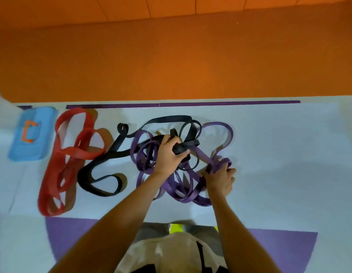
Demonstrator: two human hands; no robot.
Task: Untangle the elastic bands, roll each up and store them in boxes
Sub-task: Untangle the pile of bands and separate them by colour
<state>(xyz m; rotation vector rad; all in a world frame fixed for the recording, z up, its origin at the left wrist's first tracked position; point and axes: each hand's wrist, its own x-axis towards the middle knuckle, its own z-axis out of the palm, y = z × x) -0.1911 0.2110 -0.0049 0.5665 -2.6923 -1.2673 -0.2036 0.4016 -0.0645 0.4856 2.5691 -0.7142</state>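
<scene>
Head: left fingers point(170, 143) curl round the black band point(182, 148).

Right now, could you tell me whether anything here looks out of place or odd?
Only the tangle: purple bands and black bands are intertwined mid-mat, where the left hand grips black and the right hand grips purple. The red bands lie loose beside the blue box.

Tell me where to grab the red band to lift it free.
Probably grip the red band at its near end, where the flat loops lie stacked, coming from the near left side. It lies lengthwise toward you, and the black band crowds its right edge.
</scene>
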